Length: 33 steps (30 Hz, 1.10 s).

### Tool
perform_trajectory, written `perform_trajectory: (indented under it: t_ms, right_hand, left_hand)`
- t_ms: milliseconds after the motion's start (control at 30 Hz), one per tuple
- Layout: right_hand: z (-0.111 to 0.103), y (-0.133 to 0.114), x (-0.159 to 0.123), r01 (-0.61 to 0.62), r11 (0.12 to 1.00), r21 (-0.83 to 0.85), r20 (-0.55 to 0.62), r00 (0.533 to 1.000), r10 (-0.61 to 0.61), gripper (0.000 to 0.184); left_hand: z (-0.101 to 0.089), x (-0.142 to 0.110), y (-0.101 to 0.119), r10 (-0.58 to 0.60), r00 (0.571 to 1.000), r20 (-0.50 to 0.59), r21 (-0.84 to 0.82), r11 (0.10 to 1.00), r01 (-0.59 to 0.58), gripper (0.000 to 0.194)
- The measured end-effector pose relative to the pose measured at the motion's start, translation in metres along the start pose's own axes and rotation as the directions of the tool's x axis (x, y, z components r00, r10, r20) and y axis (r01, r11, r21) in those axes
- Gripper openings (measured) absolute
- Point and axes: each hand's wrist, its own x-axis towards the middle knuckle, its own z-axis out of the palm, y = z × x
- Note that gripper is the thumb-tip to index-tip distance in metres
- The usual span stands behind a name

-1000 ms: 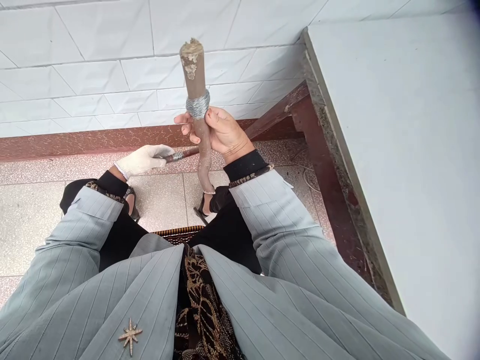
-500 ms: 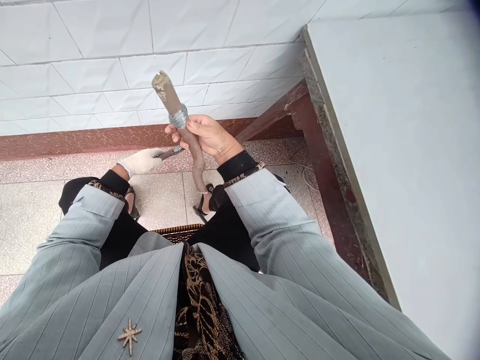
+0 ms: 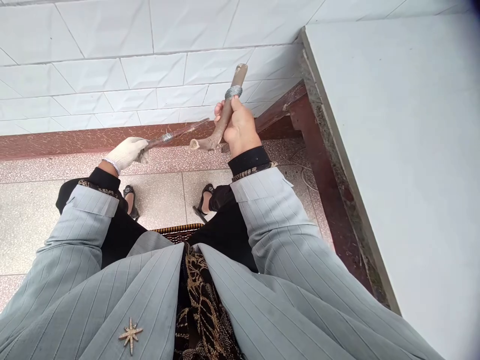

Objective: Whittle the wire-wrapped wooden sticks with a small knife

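In the head view, my left hand [image 3: 128, 151], in a white glove, is closed around the near end of a slim brown stick [image 3: 185, 130]. Silvery wire binds the stick partway along, and its far part tapers toward the right. My bare right hand [image 3: 243, 128] grips a thicker brown branch [image 3: 225, 118], thumb along its side. The branch leans up and to the right, with a coil of wire [image 3: 233, 92] just above the thumb. Its lower end bends left to a pale cut face. In the picture the tapered tip is close to the branch; whether they touch I cannot tell.
A white tiled wall [image 3: 153, 75] with a reddish-brown skirting [image 3: 56, 143] stands in front. At the right is a white tabletop [image 3: 405, 150] on a dark red frame [image 3: 318, 145]. Under me shows a woven seat edge [image 3: 178, 231] above the speckled tile floor [image 3: 161, 200].
My right hand has moved right and turned the branch, so its top now leans right and its bent end points left. My left hand has raised the slim stick slightly, showing its tapered part.
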Motion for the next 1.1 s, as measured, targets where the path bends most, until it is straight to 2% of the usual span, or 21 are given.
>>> perform_trajectory:
  t_ms: [67,133,167,200,233,300,367,400,433,500,667,767,867,933,1000,1067,1100]
  right_hand:
    - [0.007,-0.011,-0.014,0.083,0.995,0.057,0.092,0.992,-0.088,0.052]
    - [0.023,-0.025,-0.034,0.141,0.981,0.136,0.192,0.967,-0.165,0.043]
    - [0.032,-0.032,-0.044,0.126,0.983,0.130,0.253,0.955,-0.156,0.044]
    - [0.042,-0.037,-0.054,0.089,0.989,0.119,0.325,0.938,-0.123,0.047]
    - [0.052,-0.042,-0.062,0.056,0.990,0.126,0.388,0.916,-0.102,0.048]
    - [0.068,-0.045,-0.072,-0.006,0.988,0.154,0.498,0.864,-0.072,0.047]
    - [0.079,-0.042,-0.076,-0.064,0.986,0.156,0.551,0.834,-0.033,0.045]
    - [0.082,-0.040,-0.076,-0.085,0.984,0.158,0.565,0.825,-0.019,0.044]
    - [0.084,-0.037,-0.076,-0.100,0.982,0.163,0.572,0.820,-0.012,0.043]
    - [0.084,-0.033,-0.075,-0.110,0.977,0.184,0.581,0.813,-0.018,0.042]
    - [0.079,-0.036,-0.078,-0.103,0.967,0.235,0.591,0.805,-0.058,0.045]
    - [0.074,-0.042,-0.075,-0.090,0.961,0.262,0.524,0.849,-0.063,0.045]
    - [0.065,-0.043,-0.064,-0.058,0.972,0.229,0.421,0.906,-0.045,0.042]
    - [0.059,-0.038,-0.055,-0.035,0.989,0.144,0.358,0.933,-0.019,0.039]
    - [0.054,-0.032,-0.049,-0.005,1.000,-0.030,0.300,0.954,0.014,0.038]
    - [0.052,-0.028,-0.046,0.049,0.954,-0.296,0.247,0.969,0.027,0.037]
    - [0.052,-0.027,-0.047,0.092,0.892,-0.442,0.242,0.970,0.019,0.035]
  left_hand:
    - [-0.006,0.004,-0.005,-0.061,0.995,-0.076,0.241,0.968,0.077,0.021]
    - [-0.009,0.006,-0.009,-0.065,0.974,-0.217,0.508,0.844,0.170,0.012]
    - [-0.009,0.006,-0.010,-0.036,0.962,-0.270,0.583,0.789,0.193,0.010]
    - [-0.008,0.006,-0.010,0.009,0.957,-0.291,0.609,0.773,0.178,0.018]
    - [-0.005,0.005,-0.009,0.063,0.960,-0.274,0.587,0.801,0.115,0.031]
    - [0.006,0.002,-0.004,0.214,0.965,-0.150,0.402,0.905,-0.138,0.054]
    - [0.021,-0.001,0.004,0.385,0.923,-0.018,0.093,0.920,-0.381,0.066]
    - [0.029,-0.003,0.008,0.443,0.896,0.028,-0.052,0.896,-0.441,0.068]
    - [0.036,-0.004,0.012,0.475,0.878,0.059,-0.157,0.873,-0.461,0.068]
    - [0.047,-0.005,0.018,0.483,0.872,0.080,-0.266,0.853,-0.448,0.065]
    - [0.056,-0.007,0.022,0.449,0.889,0.091,-0.326,0.857,-0.399,0.044]
    - [0.057,-0.008,0.017,0.407,0.910,0.082,-0.291,0.883,-0.368,0.026]
    - [0.056,-0.009,0.012,0.312,0.949,0.040,-0.196,0.934,-0.299,0.019]
    - [0.054,-0.011,0.012,0.269,0.960,0.080,-0.157,0.954,-0.254,0.017]
    - [0.052,-0.015,0.014,0.257,0.953,0.159,-0.156,0.960,-0.232,0.016]
    - [0.049,-0.019,0.019,0.263,0.933,0.244,-0.166,0.960,-0.228,0.014]
    - [0.048,-0.021,0.021,0.268,0.921,0.284,-0.165,0.960,-0.228,0.014]
